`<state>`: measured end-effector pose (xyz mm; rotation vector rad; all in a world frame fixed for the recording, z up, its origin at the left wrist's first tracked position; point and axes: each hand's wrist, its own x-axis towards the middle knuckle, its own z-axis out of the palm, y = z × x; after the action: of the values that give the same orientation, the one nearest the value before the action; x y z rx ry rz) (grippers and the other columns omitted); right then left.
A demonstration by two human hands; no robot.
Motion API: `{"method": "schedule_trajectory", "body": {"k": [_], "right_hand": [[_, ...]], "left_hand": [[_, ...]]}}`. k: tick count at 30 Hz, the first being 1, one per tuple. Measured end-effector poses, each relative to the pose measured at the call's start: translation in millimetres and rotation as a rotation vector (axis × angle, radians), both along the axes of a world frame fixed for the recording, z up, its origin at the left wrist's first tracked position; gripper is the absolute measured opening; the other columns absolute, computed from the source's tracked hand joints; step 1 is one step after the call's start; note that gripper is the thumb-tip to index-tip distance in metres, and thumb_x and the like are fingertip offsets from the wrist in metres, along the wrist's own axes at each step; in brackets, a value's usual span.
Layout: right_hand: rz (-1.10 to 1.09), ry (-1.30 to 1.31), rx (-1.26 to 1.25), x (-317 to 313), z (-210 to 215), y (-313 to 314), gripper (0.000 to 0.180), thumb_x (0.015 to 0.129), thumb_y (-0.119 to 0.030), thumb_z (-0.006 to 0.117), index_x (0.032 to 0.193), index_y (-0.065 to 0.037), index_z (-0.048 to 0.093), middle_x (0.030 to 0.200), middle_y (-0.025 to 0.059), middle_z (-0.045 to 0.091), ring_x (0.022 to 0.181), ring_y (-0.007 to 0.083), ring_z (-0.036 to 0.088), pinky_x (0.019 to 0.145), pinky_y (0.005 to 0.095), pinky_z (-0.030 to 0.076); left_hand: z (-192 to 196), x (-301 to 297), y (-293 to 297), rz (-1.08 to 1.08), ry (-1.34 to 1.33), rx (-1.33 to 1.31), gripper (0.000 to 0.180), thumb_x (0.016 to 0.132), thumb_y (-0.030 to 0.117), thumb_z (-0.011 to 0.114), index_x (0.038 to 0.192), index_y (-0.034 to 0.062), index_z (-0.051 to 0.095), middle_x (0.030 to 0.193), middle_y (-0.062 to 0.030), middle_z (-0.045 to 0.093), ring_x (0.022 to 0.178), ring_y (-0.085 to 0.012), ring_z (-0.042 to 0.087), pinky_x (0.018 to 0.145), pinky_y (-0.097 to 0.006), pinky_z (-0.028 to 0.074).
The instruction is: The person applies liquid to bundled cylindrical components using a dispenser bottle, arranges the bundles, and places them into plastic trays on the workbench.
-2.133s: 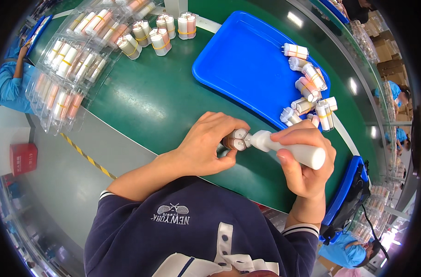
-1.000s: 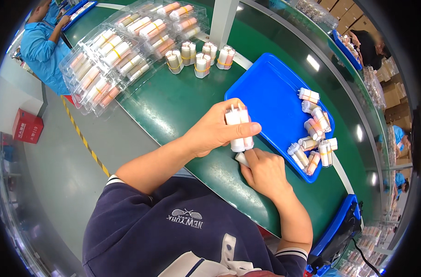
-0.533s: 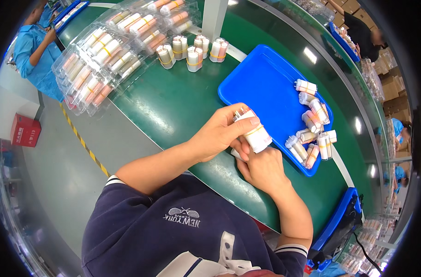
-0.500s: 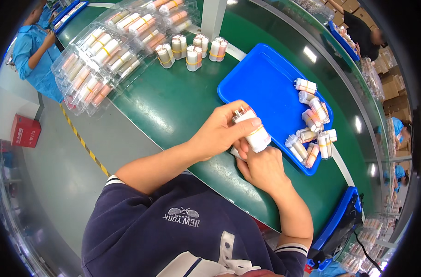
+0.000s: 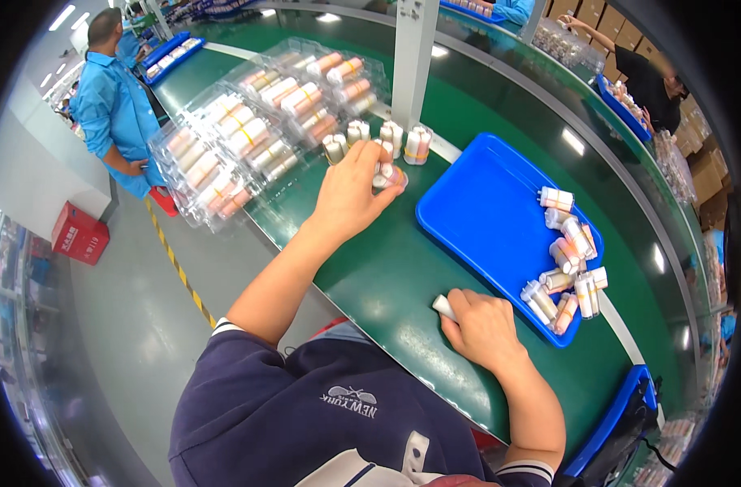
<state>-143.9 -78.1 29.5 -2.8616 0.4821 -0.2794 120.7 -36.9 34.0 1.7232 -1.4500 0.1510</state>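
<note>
My left hand (image 5: pixel 352 191) reaches out to the standing bundles of small cylinders, its fingers closed round a bundle of white and pink cylinders (image 5: pixel 391 177) that they partly cover. Just behind it stand several similar bundles, among them one with a yellow band (image 5: pixel 417 144). Closer to the bench's front edge, my right hand (image 5: pixel 480 326) is closed on a white cylinder (image 5: pixel 444 308), whose end sticks out past the thumb side. The rest of that cylinder is hidden by the fingers.
A blue tray (image 5: pixel 476 203) holds several banded bundles (image 5: pixel 567 252) along its right side. Clear plastic trays (image 5: pixel 216 166) filled with cylinders stand at the left on the green bench (image 5: pixel 370 276). A grey post (image 5: pixel 412 65) rises behind. A person in blue (image 5: pixel 118 105) stands far left.
My left hand has moved away from my right, out to the standing bundles; the white bundle it held up is no longer raised before me. My right hand remains near the front edge. The view has shifted.
</note>
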Motion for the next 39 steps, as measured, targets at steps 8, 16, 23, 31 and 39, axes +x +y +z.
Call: {"method": "schedule_trajectory", "body": {"k": [8,16,23,31,39], "right_hand": [[-0.013,-0.015,0.043,-2.3,-1.1,-1.0,0.019,0.076,-0.019,0.063,0.080,-0.005,0.051,0.070,0.0119,0.058,0.061,0.0320,0.060,0.051,0.0429,0.045],[-0.002,-0.014,0.036,-3.9,-5.4,-6.9,0.019,0.077,-0.017,0.062,0.080,0.000,0.053,0.071,0.0150,0.061,0.063,0.0306,0.064,0.052,0.0405,0.050],[0.010,-0.007,0.048,-3.4,-8.3,-1.7,0.023,0.076,-0.020,0.064,0.082,-0.002,0.051,0.072,0.0138,0.059,0.064,0.0307,0.063,0.053,0.0410,0.049],[0.007,-0.001,0.057,-2.0,-7.7,-5.6,0.022,0.076,-0.019,0.064,0.081,-0.002,0.051,0.070,0.0138,0.059,0.063,0.0307,0.063,0.053,0.0409,0.049],[0.019,0.000,0.029,-3.3,-4.9,-3.1,0.023,0.076,-0.020,0.064,0.082,-0.002,0.051,0.071,0.0136,0.058,0.064,0.0307,0.063,0.054,0.0417,0.048]], "left_hand": [[-8.9,9.9,-22.1,0.052,-0.248,0.095,0.048,0.067,0.021,0.078,0.104,0.0077,0.050,0.103,-0.0113,0.048,0.081,-0.0338,0.060,0.058,-0.043,0.051],[22.5,-56.6,-67.8,-0.265,-0.402,-0.106,0.022,0.073,0.015,0.071,0.091,0.0095,0.058,0.087,-0.0058,0.051,0.074,-0.0246,0.060,0.058,-0.035,0.049],[-8.5,-132.1,-185.2,-0.384,-0.228,0.231,0.034,0.081,0.018,0.065,0.110,0.0023,0.057,0.111,-0.0159,0.057,0.104,-0.0316,0.056,0.087,-0.041,0.048],[-14.3,-143.8,-214.7,-0.374,-0.066,0.384,0.042,0.077,0.025,0.071,0.111,0.0048,0.058,0.107,-0.0147,0.056,0.101,-0.0311,0.057,0.088,-0.041,0.046],[-22.1,-116.1,-188.1,-0.525,0.311,0.363,0.057,0.068,0.022,0.080,0.111,-0.0017,0.051,0.100,-0.0173,0.060,0.080,-0.0242,0.063,0.072,-0.035,0.051]]}}
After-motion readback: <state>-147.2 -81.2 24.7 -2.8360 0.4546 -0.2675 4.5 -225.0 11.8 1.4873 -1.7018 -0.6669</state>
